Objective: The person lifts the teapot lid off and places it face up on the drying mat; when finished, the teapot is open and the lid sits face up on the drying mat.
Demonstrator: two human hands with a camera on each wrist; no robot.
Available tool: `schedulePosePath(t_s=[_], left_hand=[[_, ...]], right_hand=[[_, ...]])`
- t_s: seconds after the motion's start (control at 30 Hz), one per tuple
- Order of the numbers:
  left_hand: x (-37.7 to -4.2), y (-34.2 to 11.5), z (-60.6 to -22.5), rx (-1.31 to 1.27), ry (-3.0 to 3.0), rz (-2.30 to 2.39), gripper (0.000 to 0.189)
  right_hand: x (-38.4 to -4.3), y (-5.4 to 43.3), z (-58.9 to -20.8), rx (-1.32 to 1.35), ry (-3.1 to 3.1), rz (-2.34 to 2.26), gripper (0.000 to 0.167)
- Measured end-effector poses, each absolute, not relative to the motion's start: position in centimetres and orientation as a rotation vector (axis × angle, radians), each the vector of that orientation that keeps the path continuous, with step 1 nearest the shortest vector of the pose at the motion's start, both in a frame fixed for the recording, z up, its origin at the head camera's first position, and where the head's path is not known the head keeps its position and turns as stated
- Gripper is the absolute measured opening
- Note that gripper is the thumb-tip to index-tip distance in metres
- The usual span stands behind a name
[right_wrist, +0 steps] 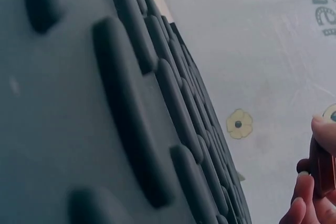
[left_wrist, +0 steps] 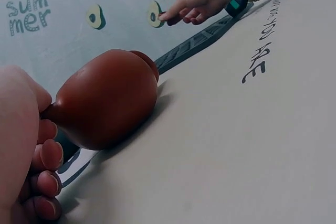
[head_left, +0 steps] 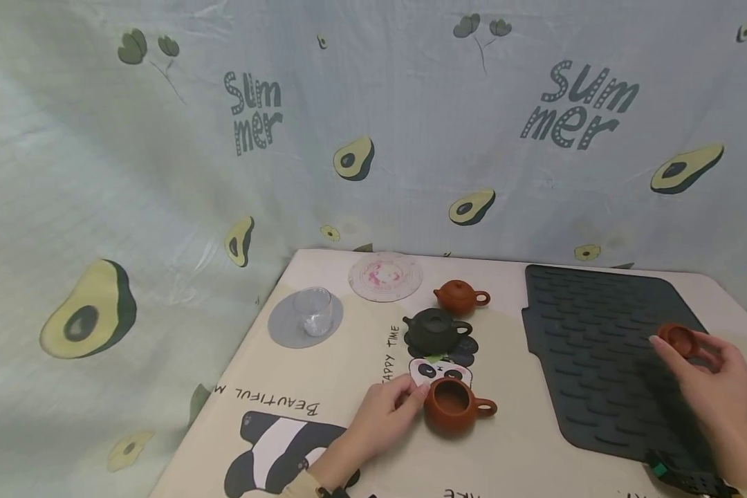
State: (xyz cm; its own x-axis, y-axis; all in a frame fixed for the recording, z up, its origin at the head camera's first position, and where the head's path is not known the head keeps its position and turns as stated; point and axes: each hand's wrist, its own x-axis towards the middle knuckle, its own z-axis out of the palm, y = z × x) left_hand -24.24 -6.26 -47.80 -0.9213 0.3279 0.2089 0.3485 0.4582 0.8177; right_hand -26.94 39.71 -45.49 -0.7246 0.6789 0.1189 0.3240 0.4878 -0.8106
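Nearest to where one looks down from, the left hand (head_left: 382, 415) has its thumb and forefinger closed in a pinch on the spout of an uncovered reddish-brown teapot (head_left: 451, 415), its other fingers loosely curled. The spout's tip is hidden in the grip. The pot stands upright on the table (head_left: 523, 449), mouth up, just to the right of that hand; its long line runs crosswise, from the pinched spout on the left to the loop handle on the right.

The left hand is plainly the nearer one. The right hand (head_left: 716, 380) is well apart, off to the right, with thumb and fingers curled round a small lid (head_left: 678, 340) of the same reddish brown. It holds the lid raised over a black ridged mat (head_left: 597, 387), hollow side showing from above, so the pot lies to the left of the lid, with the handle end facing it.

Beyond the open pot stands a dark teapot (head_left: 432, 332), spout also to the left, and behind it a smaller brown teapot (head_left: 457, 297), both with lids on. Farther left, a clear glass cup (head_left: 314, 311) sits on a round grey coaster (head_left: 283, 332), near a pink-patterned disc (head_left: 386, 277). An avocado-print curtain (head_left: 411, 83) hangs behind everything.
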Motion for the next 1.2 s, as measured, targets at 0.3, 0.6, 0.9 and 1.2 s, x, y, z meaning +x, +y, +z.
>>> schedulePosePath(t_s=[0.3, 0.6, 0.9, 1.2], left_hand=[[-23.7, -6.1, -47.6, -0.617, -2.638, -1.526, 0.033], [-23.9, -6.0, -47.5, -0.605, -2.641, -1.543, 0.033], [-23.6, -6.3, -47.6, -0.591, -2.657, -1.544, 0.033], [-23.7, -6.3, -47.2, -0.6, -2.653, -1.52, 0.033]], right_hand=[[-27.4, 42.0, -45.7, -0.88, -2.217, 1.238, 0.079], [-27.7, 45.1, -45.9, -0.813, -1.966, 1.386, 0.059], [-26.8, 44.9, -46.9, -0.865, -2.045, 1.325, 0.066], [-26.8, 45.4, -47.9, -0.985, -2.071, 1.267, 0.076]])
